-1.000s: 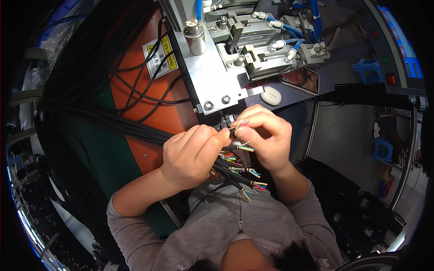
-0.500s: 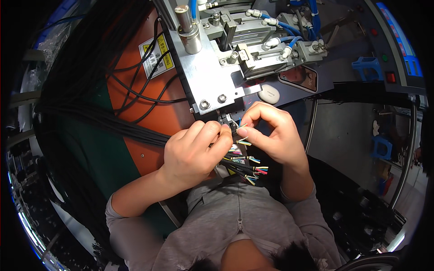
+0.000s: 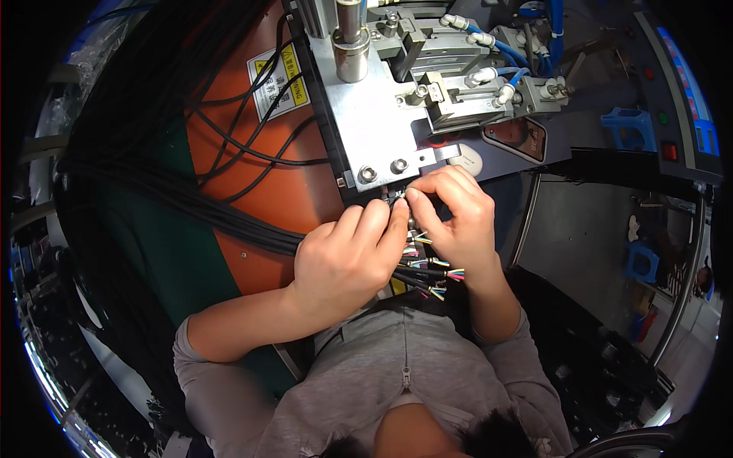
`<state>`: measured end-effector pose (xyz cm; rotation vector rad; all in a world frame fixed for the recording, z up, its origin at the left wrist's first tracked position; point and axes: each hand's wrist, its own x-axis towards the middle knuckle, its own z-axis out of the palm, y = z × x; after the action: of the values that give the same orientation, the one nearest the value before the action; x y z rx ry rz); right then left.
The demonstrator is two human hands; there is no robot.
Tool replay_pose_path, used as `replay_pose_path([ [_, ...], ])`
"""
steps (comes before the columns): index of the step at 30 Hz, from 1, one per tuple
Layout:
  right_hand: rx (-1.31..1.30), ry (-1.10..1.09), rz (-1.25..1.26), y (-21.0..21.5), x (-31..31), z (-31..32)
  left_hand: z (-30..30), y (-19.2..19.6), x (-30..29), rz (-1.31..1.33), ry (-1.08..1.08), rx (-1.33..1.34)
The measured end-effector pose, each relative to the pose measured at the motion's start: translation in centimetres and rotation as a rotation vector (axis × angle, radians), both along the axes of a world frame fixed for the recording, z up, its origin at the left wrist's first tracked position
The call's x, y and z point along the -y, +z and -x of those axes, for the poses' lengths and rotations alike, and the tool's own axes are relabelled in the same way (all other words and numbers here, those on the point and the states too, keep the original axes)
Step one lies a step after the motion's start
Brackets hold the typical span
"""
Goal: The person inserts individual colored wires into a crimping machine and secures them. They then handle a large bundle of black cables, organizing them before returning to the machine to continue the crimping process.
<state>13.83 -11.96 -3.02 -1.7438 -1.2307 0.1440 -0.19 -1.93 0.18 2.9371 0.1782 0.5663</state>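
Note:
My left hand (image 3: 343, 256) is closed round the end of a black cable, its fingertips just below the front edge of a metal plate (image 3: 372, 130). Opposite it, my right hand (image 3: 464, 221) pinches thin wires at that cable's end; the fingers hide most of them. A bundle of black cables (image 3: 237, 217) runs in from the left and passes behind my left hand. Several cable ends with bared coloured wires (image 3: 437, 263) stick out to the right beneath my hands.
Above my hands stands a machine with clamps, a metal cylinder (image 3: 351, 57) and blue air hoses (image 3: 518, 76). A white oval case (image 3: 466, 159) and a phone (image 3: 518, 140) lie on its right. A control panel (image 3: 672, 114) stands at the far right; a warning label (image 3: 279, 84) marks the orange surface.
Both hands have moved a little up, closer to the metal plate, with the cable end. My right fingertips have come up against my left ones. The whole view has shifted slightly.

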Motion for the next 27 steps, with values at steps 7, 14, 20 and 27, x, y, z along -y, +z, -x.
replay_pose_path([
  [7, -0.039, 0.004, -0.025, -0.5, 0.2, 0.3, 0.0, 0.2, 0.1, -0.034, 0.036, -0.022],
  [14, -0.276, -0.040, -0.034, -1.4, -0.2, 0.4, 0.0, -0.2, -0.4, -0.067, -0.005, 0.013],
  [20, -0.059, 0.034, -0.080, -1.1, -0.2, -0.2, -0.1, 0.7, -0.2, -0.113, 0.008, -0.032],
  [27, -0.322, 0.011, -0.049, -2.1, 0.1, 0.2, -0.2, 0.2, -0.5, -0.077, -0.005, 0.010],
])
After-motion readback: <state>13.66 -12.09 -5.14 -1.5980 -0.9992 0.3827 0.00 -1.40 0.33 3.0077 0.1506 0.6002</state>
